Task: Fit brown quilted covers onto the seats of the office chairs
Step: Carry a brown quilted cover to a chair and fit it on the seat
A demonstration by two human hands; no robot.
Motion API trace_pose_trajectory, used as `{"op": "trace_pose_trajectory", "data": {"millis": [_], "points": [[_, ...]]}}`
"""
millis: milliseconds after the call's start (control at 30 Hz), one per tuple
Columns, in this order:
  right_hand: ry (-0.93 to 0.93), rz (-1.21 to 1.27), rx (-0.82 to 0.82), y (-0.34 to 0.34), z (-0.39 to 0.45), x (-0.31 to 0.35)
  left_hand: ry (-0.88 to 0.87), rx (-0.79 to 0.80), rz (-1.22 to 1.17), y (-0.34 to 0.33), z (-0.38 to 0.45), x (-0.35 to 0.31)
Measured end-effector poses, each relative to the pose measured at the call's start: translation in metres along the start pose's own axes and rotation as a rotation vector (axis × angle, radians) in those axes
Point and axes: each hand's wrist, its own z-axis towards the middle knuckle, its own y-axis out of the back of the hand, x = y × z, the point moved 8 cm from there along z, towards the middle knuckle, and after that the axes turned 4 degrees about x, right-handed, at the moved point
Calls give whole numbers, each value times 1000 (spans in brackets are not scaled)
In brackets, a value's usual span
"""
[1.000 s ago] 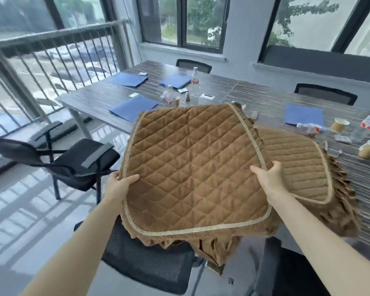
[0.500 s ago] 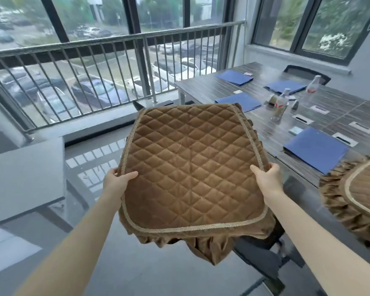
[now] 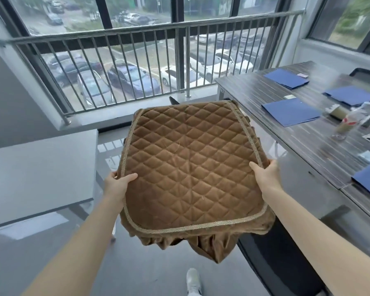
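Since both hands carry the cover (image 3: 190, 165) in the air, this one is not yet on a seat; fitting it is still ahead, I judge. Left hand (image 3: 118, 184) grips its left edge, thumb on top, fingers hidden beneath. Right hand (image 3: 265, 177) grips the right edge likewise. It is held flat, quilted side up, frill hanging. A black chair (image 3: 280, 263) shows partly below right, beside the table (image 3: 286, 133) with blue folders (image 3: 291, 112).

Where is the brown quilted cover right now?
In the head view it sits centre frame, held in the air by the left hand and right hand, the brown quilted cover left of the striped table.
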Motion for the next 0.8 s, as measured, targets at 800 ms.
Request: {"op": "trace_pose_trajectory", "data": {"millis": [800], "points": [[-35,40,-100,-208,290,138,-106,19,259,-137,365,-171]]}}
